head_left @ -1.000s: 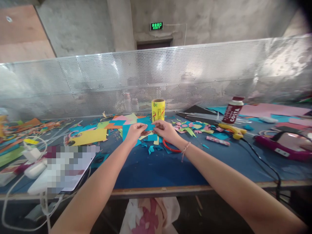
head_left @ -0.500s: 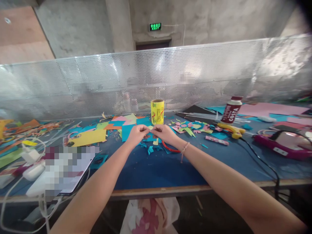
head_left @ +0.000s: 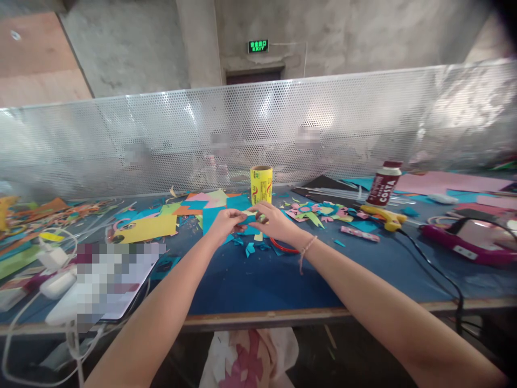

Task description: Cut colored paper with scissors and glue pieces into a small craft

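Over the middle of the desk, my left hand (head_left: 227,226) pinches a small piece of blue paper (head_left: 250,219) between thumb and fingertips. My right hand (head_left: 271,220) meets it from the other side, its fingers bent around the paper's right end. Fingers hide part of the piece, and its exact shape is too small to tell. Just behind my hands a yellow roll (head_left: 262,183) with a cardboard core stands upright. Blue paper scraps (head_left: 249,249) lie below my hands, and a red loop (head_left: 285,247) shows by my right wrist.
Coloured paper sheets (head_left: 149,228) and cut paper pieces (head_left: 319,211) lie around. To the right are a yellow-handled glue gun (head_left: 383,216), a brown bottle (head_left: 383,184) and a purple case (head_left: 464,245). A tablet (head_left: 129,293) and white cables lie left. A perforated metal screen (head_left: 169,140) borders the back.
My right hand's fingers have lifted and loosened a little, and more of the blue paper shows between my hands. My left hand stays nearly in place.
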The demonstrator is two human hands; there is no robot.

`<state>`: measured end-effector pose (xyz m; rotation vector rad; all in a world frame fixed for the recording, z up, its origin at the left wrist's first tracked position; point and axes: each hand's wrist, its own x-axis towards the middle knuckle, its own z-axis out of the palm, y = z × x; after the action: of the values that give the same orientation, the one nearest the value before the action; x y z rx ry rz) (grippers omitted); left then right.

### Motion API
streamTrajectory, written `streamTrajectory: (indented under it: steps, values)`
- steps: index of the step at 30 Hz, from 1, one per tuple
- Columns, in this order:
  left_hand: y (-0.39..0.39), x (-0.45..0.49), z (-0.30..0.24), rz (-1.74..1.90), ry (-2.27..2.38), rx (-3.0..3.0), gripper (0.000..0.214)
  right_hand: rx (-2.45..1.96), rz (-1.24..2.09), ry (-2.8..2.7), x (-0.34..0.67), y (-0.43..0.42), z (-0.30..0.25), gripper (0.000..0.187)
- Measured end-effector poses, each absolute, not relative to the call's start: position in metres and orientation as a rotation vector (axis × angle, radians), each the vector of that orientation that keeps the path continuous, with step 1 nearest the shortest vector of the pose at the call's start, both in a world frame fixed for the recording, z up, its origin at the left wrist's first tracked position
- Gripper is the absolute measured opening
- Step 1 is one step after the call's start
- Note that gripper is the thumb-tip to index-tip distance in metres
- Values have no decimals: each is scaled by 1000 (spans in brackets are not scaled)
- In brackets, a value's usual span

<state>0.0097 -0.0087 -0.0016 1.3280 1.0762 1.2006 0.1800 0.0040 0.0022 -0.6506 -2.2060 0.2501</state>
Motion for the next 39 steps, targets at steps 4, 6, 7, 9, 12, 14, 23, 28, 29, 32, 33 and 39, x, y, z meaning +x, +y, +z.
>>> streamTrajectory:
  steps: [4, 6, 7, 9, 12, 14, 23, 28, 29, 32, 33, 39]
  values:
    - [-9, 10, -1, 1188, 1090, 1303, 13, -609, 233, -2224, 181, 7, 0, 22]
    - [-10, 11, 0, 1191, 1098, 1309, 12, -636, 209, -2222, 180, 9, -1, 17]
    - [-10, 11, 0, 1192, 1102, 1309, 11, -654, 213, -2217, 180, 10, -1, 16]
    - [-9, 11, 0, 1189, 1103, 1311, 12, -688, 261, -2204, 178, 10, -1, 17]
    - [-7, 11, -2, 1199, 1122, 1346, 13, -747, 393, -2178, 177, 11, -2, 18]
    - [-6, 10, -3, 1215, 1141, 1388, 15, -771, 467, -2163, 176, 11, -2, 19]
    - [-8, 10, -1, 1216, 1186, 1525, 20, -771, 648, -2140, 176, 13, -4, 22]
    - [-5, 10, -3, 1209, 1166, 1482, 27, -781, 578, -2180, 175, 10, -2, 22]
    - [-4, 10, -4, 1210, 1161, 1475, 29, -776, 554, -2186, 175, 9, -1, 23]
    - [-6, 11, -4, 1209, 1136, 1511, 33, -782, 521, -2186, 174, 7, 1, 25]
    - [-7, 11, -4, 1209, 1131, 1540, 33, -794, 511, -2184, 174, 7, 0, 25]
    - [-14, 15, -1, 1226, 1105, 1633, 31, -840, 400, -2126, 174, 15, -7, 24]
